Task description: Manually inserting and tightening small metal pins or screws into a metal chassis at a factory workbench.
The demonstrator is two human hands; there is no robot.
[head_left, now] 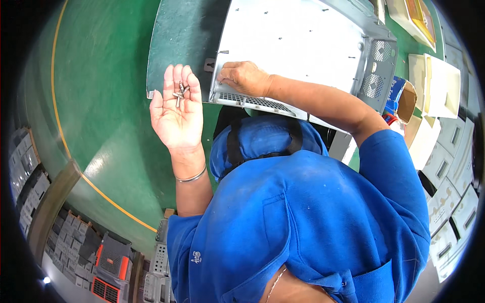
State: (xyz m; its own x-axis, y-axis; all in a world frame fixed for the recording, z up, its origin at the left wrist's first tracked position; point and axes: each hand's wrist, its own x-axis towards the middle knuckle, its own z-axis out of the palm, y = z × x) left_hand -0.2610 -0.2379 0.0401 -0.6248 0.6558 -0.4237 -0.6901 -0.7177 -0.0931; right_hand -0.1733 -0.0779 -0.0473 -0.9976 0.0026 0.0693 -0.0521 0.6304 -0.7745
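My left hand is held palm up with its fingers stretched out, left of the metal computer case. Several small metal posts, like screws or standoffs, lie loose across its fingers. The grey case has a bright flat panel with small studs on it, a perforated strip along its near edge and round vent grilles at its right end. My right hand reaches over the case's near left corner, fingers bent and pinched together against the panel's left edge. Whatever sits between those fingertips is hidden.
Beneath the case is a dark green work surface. On the right are white bins and an opened blue cardboard box. Grey metal parts are stacked at lower left, near an orange-and-black machine. A yellow line marks the green floor.
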